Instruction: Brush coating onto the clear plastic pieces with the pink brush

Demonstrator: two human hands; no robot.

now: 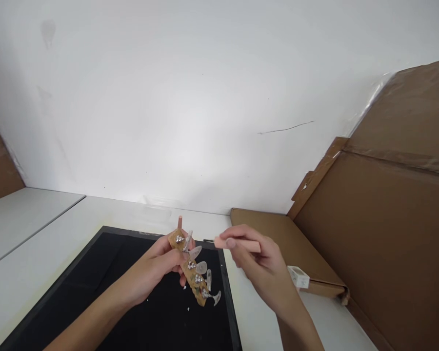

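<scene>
Head view. Most fingers of the left hand point(151, 275) are hidden behind the yellow-brown strip point(194, 286), as is the lower part of a pink stick point(180, 223) at its far end; what carries the stick cannot be told. The thin dark tip of the pink-handled tool point(249, 245) is indistinct. Both forearms are cut off at the near edge. The left grip is closed around the strip, held above the black mat point(131, 312); the right hand point(263, 265), to its right, pinches the tool's handle.

Workshop, likely: black mat point(120, 256), cardboard panels point(395, 219), white table point(40, 278).
</scene>
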